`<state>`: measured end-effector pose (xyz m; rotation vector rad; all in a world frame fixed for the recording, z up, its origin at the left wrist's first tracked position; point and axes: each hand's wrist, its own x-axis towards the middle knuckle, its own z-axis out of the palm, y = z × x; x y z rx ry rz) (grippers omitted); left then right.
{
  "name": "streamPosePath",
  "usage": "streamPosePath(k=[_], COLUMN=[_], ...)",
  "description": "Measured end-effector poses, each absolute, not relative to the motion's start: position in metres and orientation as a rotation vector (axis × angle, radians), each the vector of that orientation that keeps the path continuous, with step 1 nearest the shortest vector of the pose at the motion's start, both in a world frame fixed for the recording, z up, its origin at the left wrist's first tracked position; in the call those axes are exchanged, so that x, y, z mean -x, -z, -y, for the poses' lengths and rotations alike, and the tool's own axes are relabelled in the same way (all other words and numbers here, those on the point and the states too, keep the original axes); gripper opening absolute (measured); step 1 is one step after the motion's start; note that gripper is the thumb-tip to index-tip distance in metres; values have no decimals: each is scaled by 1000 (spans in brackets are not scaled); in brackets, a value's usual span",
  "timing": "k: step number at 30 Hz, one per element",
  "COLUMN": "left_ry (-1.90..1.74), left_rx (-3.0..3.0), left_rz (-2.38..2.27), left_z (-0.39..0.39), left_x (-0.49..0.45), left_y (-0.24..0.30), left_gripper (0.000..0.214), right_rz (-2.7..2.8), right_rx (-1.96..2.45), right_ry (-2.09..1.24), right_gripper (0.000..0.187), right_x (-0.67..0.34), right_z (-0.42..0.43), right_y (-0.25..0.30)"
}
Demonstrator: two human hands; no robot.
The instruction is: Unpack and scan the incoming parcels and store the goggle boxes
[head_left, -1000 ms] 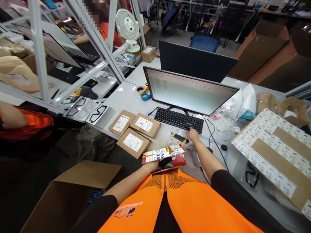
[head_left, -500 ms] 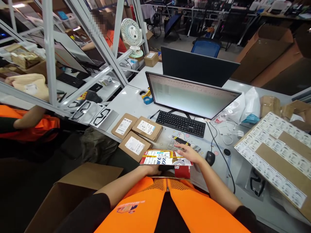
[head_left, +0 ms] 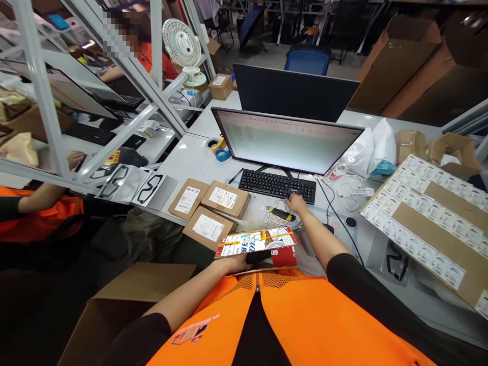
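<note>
My left hand (head_left: pixel 237 263) grips a flat red, white and yellow printed packet (head_left: pixel 254 241) from below, holding it level near my chest. A red box (head_left: pixel 284 257) shows under the packet's right end. My right hand (head_left: pixel 296 202) reaches forward and rests on the right end of the black keyboard (head_left: pixel 277 184), fingers bent down onto the keys. The lit monitor (head_left: pixel 285 142) stands just behind the keyboard. A small black and yellow device (head_left: pixel 281 214) lies on the desk just left of my right wrist.
Three labelled brown parcels (head_left: pixel 211 207) lie left of the keyboard. A large cardboard sheet covered in labels (head_left: pixel 430 218) lies at the right. An open carton (head_left: pixel 129 300) sits low at the left. Another person in orange (head_left: pixel 38 211) sits at the left; a further one works behind the metal rack (head_left: pixel 125 76).
My right hand left the packet and went forward to the keyboard's right end again. My left hand kept holding the packet, roughly in place.
</note>
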<state>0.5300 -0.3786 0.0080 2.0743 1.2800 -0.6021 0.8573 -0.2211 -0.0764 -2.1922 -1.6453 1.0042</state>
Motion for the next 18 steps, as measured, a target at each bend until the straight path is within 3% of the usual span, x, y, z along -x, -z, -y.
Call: streamPosePath(k=[3,9,12,16,18], left_ry=[516,185,142,227,301], left_rx=[-2080,-2064,-2099,-2147,-2230], left_rz=[-1254,-1197,-1061,-893,-857], left_z=[378,359,346,333,331], left_x=[-530,-534,-540,-556,-567], left_y=[-14,-34,-43,-62,-76], left_gripper=[96,114,113,122,126], right_rz=[1622,1460,1501,1234,978], right_rx=[2059,957,1067,1430,1512], right_ry=[-1057,-1653,-1509,-1239,-1231], right_gripper=[34,81,84,59,64], right_x=[-850,-858,-866,-865,-865], right_z=[223,300,339,364,372], right_y=[58,8,-11,-15,-11])
